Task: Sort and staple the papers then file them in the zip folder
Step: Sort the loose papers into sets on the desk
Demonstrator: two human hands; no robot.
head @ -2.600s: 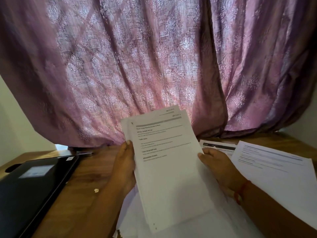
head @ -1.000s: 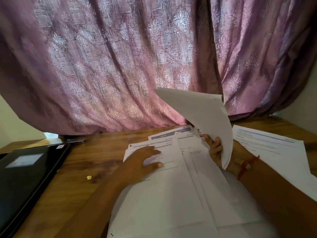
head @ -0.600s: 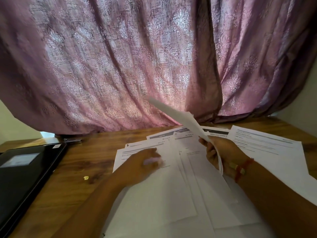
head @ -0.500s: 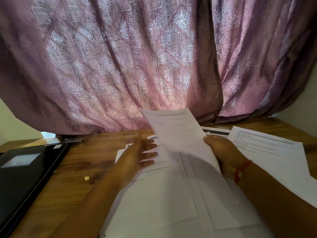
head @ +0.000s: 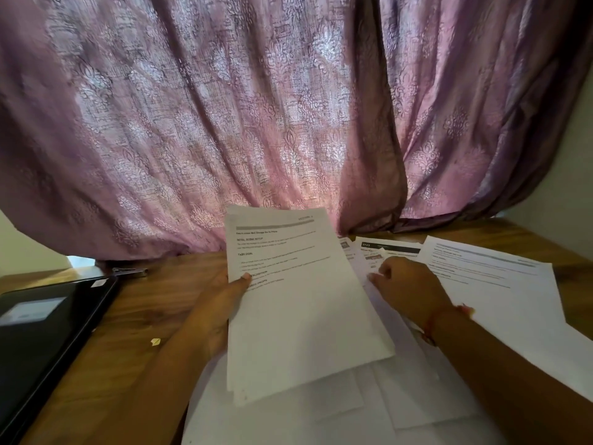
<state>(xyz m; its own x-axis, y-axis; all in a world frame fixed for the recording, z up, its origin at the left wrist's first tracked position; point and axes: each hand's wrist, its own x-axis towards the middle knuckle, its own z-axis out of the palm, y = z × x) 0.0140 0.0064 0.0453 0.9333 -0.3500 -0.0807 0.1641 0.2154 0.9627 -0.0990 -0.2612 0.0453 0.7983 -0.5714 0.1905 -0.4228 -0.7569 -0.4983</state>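
A wooden tabletop (head: 128, 319) runs across the lower half of the view, and a mauve patterned curtain (head: 224, 123) hangs behind it, its hem resting on the wood at twelve o'clock. A pale wall shows at the far nine and three o'clock edges.

At eight o'clock a black zip folder (head: 48, 332) lies flat, with a metal clip (head: 130, 271) just beyond its far corner and a small yellowish scrap (head: 156, 341) on the bare wood beside it.

The left hand (head: 218, 303) has its grip closed on a sheaf of printed papers (head: 298, 300), thumb over the left edge, holding it tilted above the centre; the sheaf hides much of the loose sheets (head: 369, 412) spread under it toward six o'clock. The right hand (head: 407, 284) rests at two o'clock on a dark-headed sheet (head: 394, 252), fingers curled loosely; whether they pinch it cannot be told. A further printed page (head: 500, 284) lies at three o'clock.
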